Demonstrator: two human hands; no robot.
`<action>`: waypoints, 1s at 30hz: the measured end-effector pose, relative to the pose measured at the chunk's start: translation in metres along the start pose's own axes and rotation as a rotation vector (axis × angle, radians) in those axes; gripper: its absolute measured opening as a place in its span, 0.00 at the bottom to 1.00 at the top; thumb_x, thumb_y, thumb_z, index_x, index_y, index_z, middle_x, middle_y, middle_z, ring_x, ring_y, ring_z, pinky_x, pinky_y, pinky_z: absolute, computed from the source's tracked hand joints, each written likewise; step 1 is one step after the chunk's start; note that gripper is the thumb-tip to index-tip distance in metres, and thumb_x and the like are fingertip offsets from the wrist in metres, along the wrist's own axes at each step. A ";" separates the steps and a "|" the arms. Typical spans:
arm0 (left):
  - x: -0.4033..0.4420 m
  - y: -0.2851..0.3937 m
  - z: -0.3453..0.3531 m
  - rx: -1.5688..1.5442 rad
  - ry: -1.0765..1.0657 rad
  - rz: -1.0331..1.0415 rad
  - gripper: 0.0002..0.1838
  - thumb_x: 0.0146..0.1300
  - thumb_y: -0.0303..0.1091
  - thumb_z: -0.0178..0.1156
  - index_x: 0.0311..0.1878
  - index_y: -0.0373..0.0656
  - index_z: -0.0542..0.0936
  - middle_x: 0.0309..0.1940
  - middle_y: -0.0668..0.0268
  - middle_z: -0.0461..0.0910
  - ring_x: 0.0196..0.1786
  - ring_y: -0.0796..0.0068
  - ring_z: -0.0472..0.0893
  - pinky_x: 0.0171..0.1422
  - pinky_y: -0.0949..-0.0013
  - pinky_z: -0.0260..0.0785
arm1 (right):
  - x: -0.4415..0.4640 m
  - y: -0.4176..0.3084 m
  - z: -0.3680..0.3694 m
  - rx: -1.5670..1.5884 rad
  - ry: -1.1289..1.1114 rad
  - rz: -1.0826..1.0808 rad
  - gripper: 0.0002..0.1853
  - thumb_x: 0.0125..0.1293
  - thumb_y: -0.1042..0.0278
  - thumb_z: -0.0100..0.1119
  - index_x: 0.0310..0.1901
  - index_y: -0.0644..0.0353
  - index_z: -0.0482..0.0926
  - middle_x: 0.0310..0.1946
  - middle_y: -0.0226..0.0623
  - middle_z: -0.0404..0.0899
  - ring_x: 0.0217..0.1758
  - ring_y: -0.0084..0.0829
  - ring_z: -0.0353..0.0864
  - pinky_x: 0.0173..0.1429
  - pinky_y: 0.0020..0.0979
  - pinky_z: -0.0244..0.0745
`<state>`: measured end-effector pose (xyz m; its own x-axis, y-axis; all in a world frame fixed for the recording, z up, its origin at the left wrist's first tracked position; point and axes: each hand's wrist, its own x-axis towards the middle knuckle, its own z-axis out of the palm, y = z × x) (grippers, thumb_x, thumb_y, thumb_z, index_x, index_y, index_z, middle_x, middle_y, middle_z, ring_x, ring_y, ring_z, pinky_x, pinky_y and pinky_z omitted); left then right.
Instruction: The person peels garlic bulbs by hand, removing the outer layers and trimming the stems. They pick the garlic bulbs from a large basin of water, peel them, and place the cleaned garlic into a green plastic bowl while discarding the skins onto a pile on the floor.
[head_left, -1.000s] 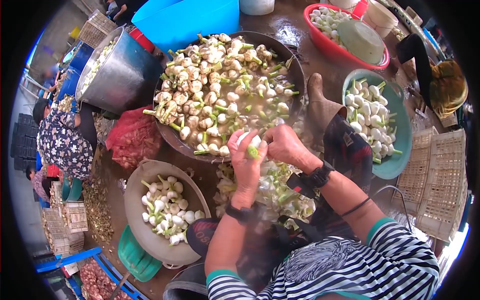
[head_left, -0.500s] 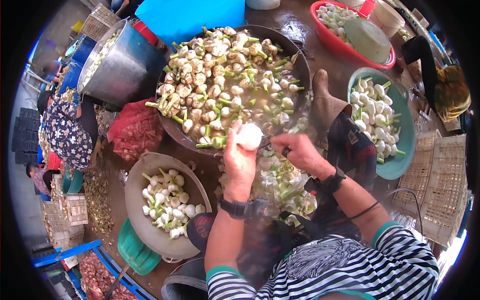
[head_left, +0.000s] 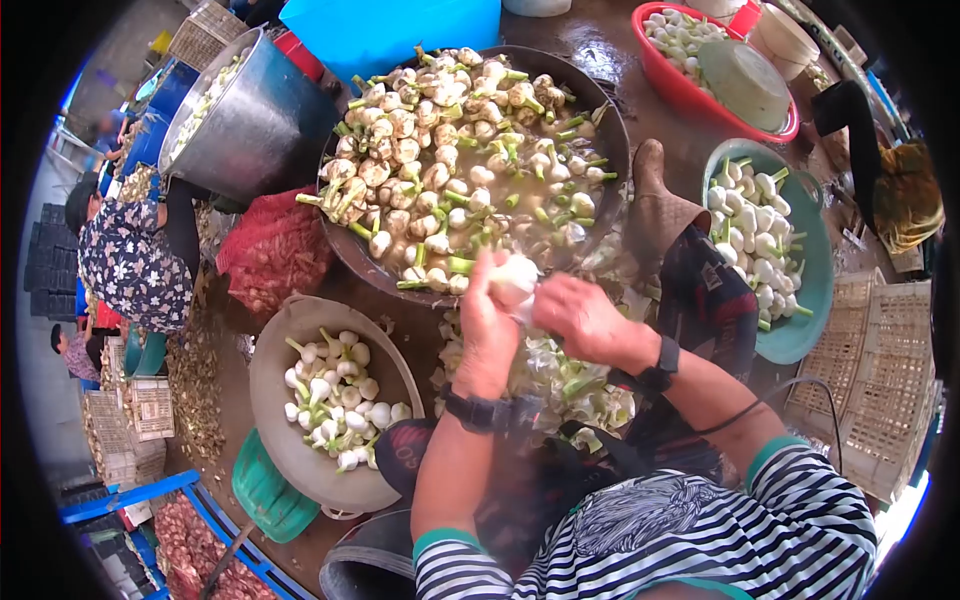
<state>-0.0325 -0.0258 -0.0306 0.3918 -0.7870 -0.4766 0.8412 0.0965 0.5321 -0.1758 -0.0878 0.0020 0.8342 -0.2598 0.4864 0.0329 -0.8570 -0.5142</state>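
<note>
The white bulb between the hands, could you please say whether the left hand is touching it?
Touching: the head view shows the left hand closed against the side of the white bulb, with no gap visible.

One large dark pan (head_left: 614, 140) holds dozens of bulbs (head_left: 405, 150), too heaped to count exactly. Beyond it stands one blue tub (head_left: 400, 35); to its left, one metal pot (head_left: 265, 120) and one red net sack (head_left: 275, 250); nearer left, one grey basin (head_left: 272, 375); to its right, one boot (head_left: 665, 195), then one teal basin (head_left: 815, 250); beyond right, one red basin (head_left: 680, 90) bearing one green bowl (head_left: 745, 85). By its near edge: one left hand (head_left: 490, 325), one right hand (head_left: 580, 318), one white bulb (head_left: 513, 280).
</note>
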 end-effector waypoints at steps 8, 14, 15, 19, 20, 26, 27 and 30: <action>-0.016 0.023 0.016 -0.046 -0.013 -0.048 0.21 0.65 0.50 0.54 0.48 0.42 0.73 0.44 0.57 0.78 0.47 0.61 0.79 0.47 0.52 0.76 | -0.071 0.024 0.008 -0.237 -0.782 0.643 0.16 0.53 0.69 0.64 0.44 0.61 0.76 0.43 0.42 0.77 0.50 0.44 0.76 0.47 0.38 0.75; -0.007 0.002 0.008 0.131 -0.096 -0.076 0.21 0.68 0.50 0.49 0.51 0.41 0.72 0.47 0.60 0.77 0.51 0.66 0.77 0.51 0.57 0.73 | -0.003 0.010 -0.027 0.539 -0.083 0.595 0.31 0.55 0.67 0.67 0.61 0.59 0.68 0.54 0.41 0.73 0.60 0.38 0.70 0.55 0.35 0.73; -0.008 -0.006 0.010 0.185 -0.151 -0.079 0.21 0.68 0.49 0.49 0.52 0.41 0.72 0.48 0.60 0.76 0.52 0.67 0.76 0.53 0.60 0.72 | 0.004 0.008 -0.024 0.654 -0.028 0.562 0.32 0.54 0.68 0.68 0.62 0.59 0.67 0.55 0.41 0.72 0.62 0.37 0.69 0.56 0.34 0.73; -0.026 -0.011 0.023 0.416 -0.153 -0.086 0.24 0.68 0.46 0.51 0.59 0.39 0.69 0.57 0.63 0.72 0.60 0.70 0.71 0.58 0.66 0.66 | -0.009 0.031 -0.018 0.665 0.021 0.676 0.31 0.47 0.80 0.66 0.57 0.61 0.71 0.51 0.40 0.72 0.58 0.34 0.71 0.59 0.32 0.70; -0.031 -0.008 0.028 0.476 -0.091 -0.097 0.24 0.68 0.46 0.51 0.59 0.38 0.68 0.58 0.63 0.72 0.60 0.70 0.70 0.58 0.66 0.66 | -0.015 0.043 -0.027 0.721 0.071 0.738 0.29 0.46 0.81 0.64 0.54 0.61 0.73 0.48 0.41 0.74 0.54 0.35 0.74 0.58 0.32 0.70; -0.027 0.001 0.018 0.553 -0.070 -0.107 0.17 0.67 0.39 0.53 0.54 0.40 0.74 0.48 0.62 0.79 0.50 0.70 0.78 0.51 0.68 0.69 | -0.065 0.145 -0.196 -0.699 -0.147 0.753 0.27 0.43 0.75 0.65 0.51 0.59 0.75 0.50 0.46 0.75 0.58 0.45 0.71 0.61 0.38 0.67; -0.026 -0.001 0.019 0.574 -0.082 -0.105 0.17 0.67 0.39 0.53 0.54 0.40 0.74 0.47 0.62 0.79 0.49 0.70 0.79 0.51 0.68 0.69 | -0.058 0.143 -0.206 -0.817 -0.306 0.851 0.26 0.43 0.73 0.65 0.49 0.59 0.77 0.49 0.46 0.75 0.57 0.47 0.71 0.60 0.39 0.69; -0.025 -0.008 0.024 0.622 -0.145 -0.114 0.16 0.66 0.38 0.54 0.53 0.40 0.75 0.46 0.63 0.80 0.48 0.73 0.79 0.50 0.71 0.69 | -0.040 0.154 -0.195 -0.620 -0.211 0.738 0.25 0.44 0.69 0.63 0.49 0.59 0.79 0.52 0.44 0.76 0.55 0.45 0.74 0.56 0.39 0.71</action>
<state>-0.0583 -0.0211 -0.0059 0.2219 -0.8499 -0.4780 0.4847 -0.3292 0.8104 -0.3119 -0.2957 0.0411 0.6125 -0.7901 0.0259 -0.7793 -0.6090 -0.1475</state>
